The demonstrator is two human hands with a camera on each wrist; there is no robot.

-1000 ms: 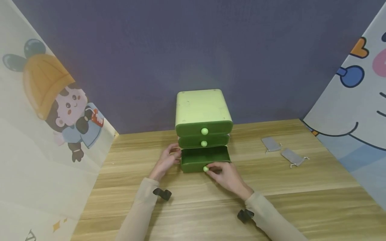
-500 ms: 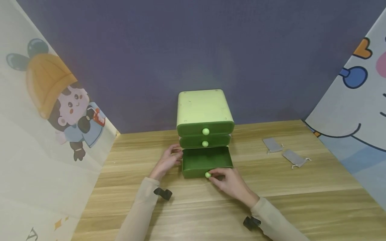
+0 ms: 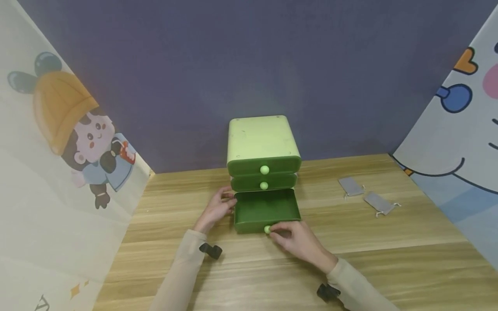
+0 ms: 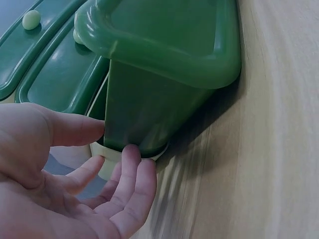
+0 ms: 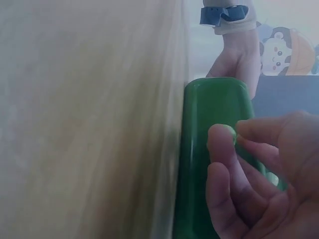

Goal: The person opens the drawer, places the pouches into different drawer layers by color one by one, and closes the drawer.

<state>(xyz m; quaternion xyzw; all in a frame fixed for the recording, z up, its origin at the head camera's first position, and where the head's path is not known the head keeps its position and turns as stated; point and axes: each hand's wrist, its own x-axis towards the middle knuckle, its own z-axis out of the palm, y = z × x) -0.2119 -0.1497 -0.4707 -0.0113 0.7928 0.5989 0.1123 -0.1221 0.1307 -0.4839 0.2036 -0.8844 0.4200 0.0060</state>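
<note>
A small light-green cabinet [image 3: 262, 136] with dark-green drawers stands against the back wall. Its bottom drawer [image 3: 266, 206] is pulled out, and nothing lies inside. My right hand [image 3: 303, 244] pinches that drawer's round knob [image 3: 267, 229] between thumb and fingers; the right wrist view shows the knob [image 5: 230, 132] partly covered by fingertips. My left hand [image 3: 217, 208] rests at the cabinet's lower left side. In the left wrist view, its thumb [image 4: 79, 129] lies straight by the drawer's side [image 4: 144, 104], and the loosely bent fingers touch the cabinet's pale rim [image 4: 107, 153].
Two small grey drawstring pouches [image 3: 351, 186] lie on the wooden table [image 3: 241, 272] at the right. The middle drawer [image 3: 249, 182] and top drawer [image 3: 247, 166] are closed. A dark wall [image 3: 186, 86] rises behind, with printed cartoon panels [image 3: 93, 134] on both sides.
My right hand has drawn the bottom drawer farther out toward me, showing more of its inside. My left hand stays at the cabinet's side.
</note>
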